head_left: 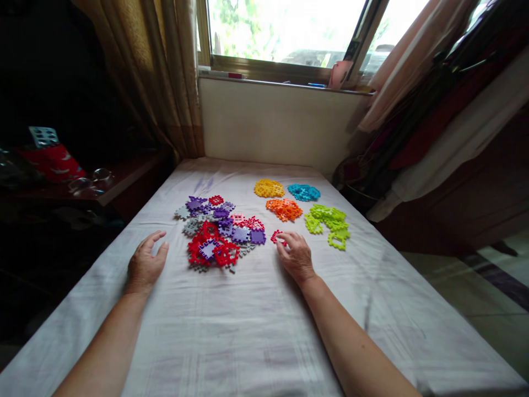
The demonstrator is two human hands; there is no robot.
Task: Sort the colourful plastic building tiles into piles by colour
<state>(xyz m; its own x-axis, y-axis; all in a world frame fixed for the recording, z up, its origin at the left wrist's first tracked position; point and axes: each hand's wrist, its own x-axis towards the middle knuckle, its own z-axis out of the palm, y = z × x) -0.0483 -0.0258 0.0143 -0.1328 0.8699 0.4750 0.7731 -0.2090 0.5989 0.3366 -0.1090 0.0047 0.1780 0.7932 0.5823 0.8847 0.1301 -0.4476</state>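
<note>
My left hand rests on the white cloth left of a mixed pile, its thumb and fingers apart and nothing between them. My right hand is right of that pile, fingers closed on a red piece. The mixed pile holds red pieces, purple pieces and grey pieces. Beyond my right hand are an orange pile, a yellow pile and a blue pile. Farther right lies a lime green pile.
The pieces lie on a cloth-covered table. Behind it are a low wall and a window. A dark shelf on the left bears glasses and a red container. Clothes hang on the right.
</note>
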